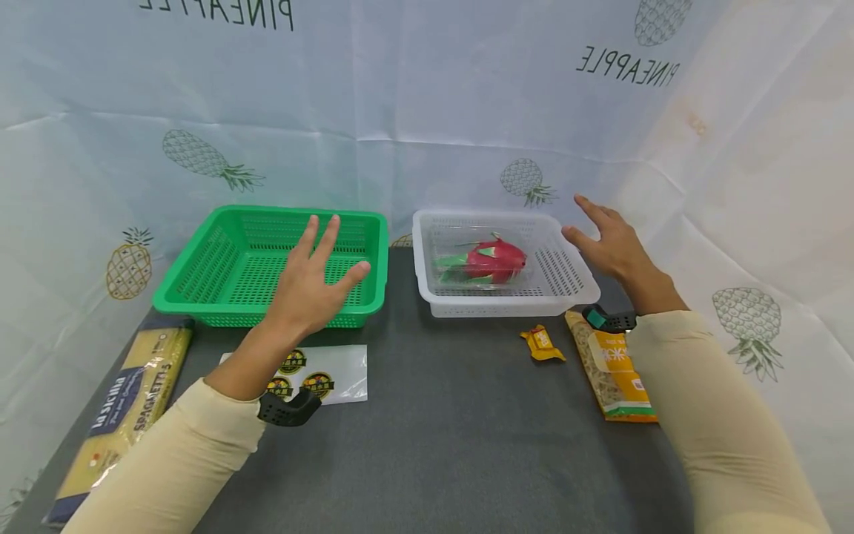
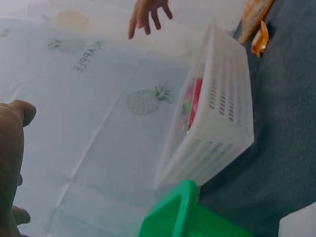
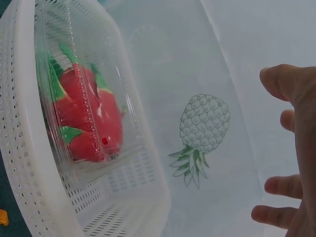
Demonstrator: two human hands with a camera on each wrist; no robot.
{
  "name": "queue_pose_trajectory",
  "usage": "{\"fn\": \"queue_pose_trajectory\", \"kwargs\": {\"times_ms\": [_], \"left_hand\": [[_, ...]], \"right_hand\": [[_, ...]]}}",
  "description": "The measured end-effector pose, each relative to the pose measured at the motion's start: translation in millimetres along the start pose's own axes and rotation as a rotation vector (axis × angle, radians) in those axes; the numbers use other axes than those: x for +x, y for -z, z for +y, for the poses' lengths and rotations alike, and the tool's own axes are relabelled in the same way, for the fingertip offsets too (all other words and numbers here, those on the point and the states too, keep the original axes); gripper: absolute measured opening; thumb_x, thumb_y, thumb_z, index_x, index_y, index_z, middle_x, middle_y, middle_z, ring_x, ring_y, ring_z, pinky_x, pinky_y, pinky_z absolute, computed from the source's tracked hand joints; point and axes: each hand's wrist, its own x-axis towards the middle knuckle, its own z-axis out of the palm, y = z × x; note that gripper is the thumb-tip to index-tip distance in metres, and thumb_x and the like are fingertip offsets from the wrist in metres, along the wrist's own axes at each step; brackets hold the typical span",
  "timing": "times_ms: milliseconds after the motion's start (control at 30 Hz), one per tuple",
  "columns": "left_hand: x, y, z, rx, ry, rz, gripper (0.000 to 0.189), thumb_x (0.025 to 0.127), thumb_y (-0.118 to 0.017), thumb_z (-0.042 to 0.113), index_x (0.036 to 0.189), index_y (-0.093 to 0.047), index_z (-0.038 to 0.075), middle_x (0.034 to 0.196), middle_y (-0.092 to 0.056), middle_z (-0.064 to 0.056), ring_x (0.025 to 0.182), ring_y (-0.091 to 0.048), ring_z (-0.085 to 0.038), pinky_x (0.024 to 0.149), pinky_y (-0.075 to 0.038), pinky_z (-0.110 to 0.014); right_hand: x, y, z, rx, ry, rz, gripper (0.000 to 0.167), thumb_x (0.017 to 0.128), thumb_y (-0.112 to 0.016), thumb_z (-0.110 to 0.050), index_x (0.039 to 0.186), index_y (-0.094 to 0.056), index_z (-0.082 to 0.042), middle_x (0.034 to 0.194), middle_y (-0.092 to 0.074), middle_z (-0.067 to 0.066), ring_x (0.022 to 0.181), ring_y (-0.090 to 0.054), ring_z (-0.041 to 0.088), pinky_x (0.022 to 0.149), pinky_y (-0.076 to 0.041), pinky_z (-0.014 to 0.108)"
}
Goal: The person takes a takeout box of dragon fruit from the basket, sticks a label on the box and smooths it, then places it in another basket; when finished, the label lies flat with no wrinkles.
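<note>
Left arm: reaches forward in a cream sleeve [image 1: 173,452], a black wristband [image 1: 290,408] at the cuff, and the forearm crosses over a clear bag with round labels [image 1: 347,371].
Left hand: up above the green basket [image 1: 200,308], fingers stretched forward and apart, thumb jutting toward the white basket, and there's nothing in its grasp!
Right arm: stretched forward too, its sleeve [image 1: 714,423] over part of the orange packet [image 1: 614,371].
Right hand: raised by the right end of the white basket [image 1: 494,306], fingers extended, thumb angled in toward the basket, nothing held here either; the right wrist view shows clear air between fingers and rim.
Dragon fruit: red with green tips [image 1: 497,259], lying in a clear plastic box [image 1: 445,241] inside the white basket, so it sits between the two hands, nearer the right one, and neither touches it.
Green basket: directly below the left hand, just beside the white one.
Surface: dark grey [image 1: 460,415], with a yellow-wrapped sweet [image 1: 543,343] in front of the white basket and the spaghetti pack [image 1: 127,400] out on the far left.
</note>
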Motion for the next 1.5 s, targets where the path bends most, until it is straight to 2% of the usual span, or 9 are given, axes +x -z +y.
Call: {"fn": "queue_pose_trajectory", "kwargs": {"times_ms": [200, 567, 867, 1133, 1400, 1500], "left_hand": [[1.6, -16.3, 7.3, -0.026, -0.007, -0.008, 0.081, 0.094, -0.046, 0.061, 0.157, -0.010, 0.025, 0.161, 0.003, -0.006, 0.142, -0.006, -0.044, 0.102, -0.015, -0.069], [5.2, -40.4, 24.0, -0.108, -0.013, -0.014, 0.081, 0.092, -0.049, 0.062, 0.156, -0.012, 0.029, 0.161, 0.002, -0.002, 0.143, -0.006, -0.040, 0.103, -0.018, -0.066], [8.8, -60.0, 34.1, -0.170, -0.029, -0.015, 0.078, 0.093, -0.049, 0.059, 0.156, -0.014, 0.030, 0.161, 0.000, 0.000, 0.143, -0.008, -0.035, 0.104, -0.020, -0.063], [11.7, -78.1, 44.5, -0.236, -0.061, 0.011, 0.077, 0.093, -0.052, 0.055, 0.156, -0.020, 0.024, 0.161, -0.004, -0.003, 0.144, -0.010, -0.031, 0.105, -0.020, -0.062], [17.8, -99.4, 46.8, -0.291, -0.053, 0.014, 0.078, 0.093, -0.052, 0.053, 0.156, -0.021, 0.019, 0.161, -0.004, -0.003, 0.144, -0.010, -0.030, 0.105, -0.021, -0.061], [20.4, -105.3, 47.1, -0.305, -0.041, 0.016, 0.077, 0.093, -0.052, 0.053, 0.156, -0.020, 0.021, 0.161, -0.004, -0.003, 0.144, -0.011, -0.031, 0.104, -0.022, -0.062]], "right_hand": [[2.0, -5.7, 3.4, 0.029, 0.008, -0.008, 0.073, 0.096, -0.046, -0.048, 0.157, -0.016, -0.020, 0.154, -0.019, 0.026, 0.136, -0.019, 0.050, 0.096, -0.020, 0.074], [6.7, -14.3, 8.5, 0.067, -0.010, -0.036, 0.073, 0.097, -0.045, -0.050, 0.157, -0.015, -0.021, 0.152, -0.020, 0.028, 0.135, -0.021, 0.052, 0.096, -0.020, 0.073], [8.2, -22.1, 16.4, 0.083, -0.069, -0.080, 0.074, 0.096, -0.043, -0.054, 0.157, -0.011, -0.025, 0.153, -0.017, 0.029, 0.134, -0.020, 0.054, 0.095, -0.021, 0.074], [9.5, -27.4, 18.7, 0.118, -0.121, -0.102, 0.076, 0.095, -0.041, -0.057, 0.157, -0.007, -0.029, 0.153, -0.015, 0.029, 0.128, -0.026, 0.058, 0.090, -0.028, 0.074], [13.8, -32.5, 19.9, 0.113, -0.127, -0.120, 0.078, 0.095, -0.041, -0.059, 0.157, -0.008, -0.026, 0.153, -0.016, 0.030, 0.127, -0.028, 0.058, 0.092, -0.028, 0.073], [14.9, -34.0, 20.3, 0.113, -0.126, -0.118, 0.078, 0.095, -0.041, -0.059, 0.157, -0.008, -0.026, 0.152, -0.017, 0.030, 0.127, -0.029, 0.058, 0.092, -0.029, 0.072]]}}
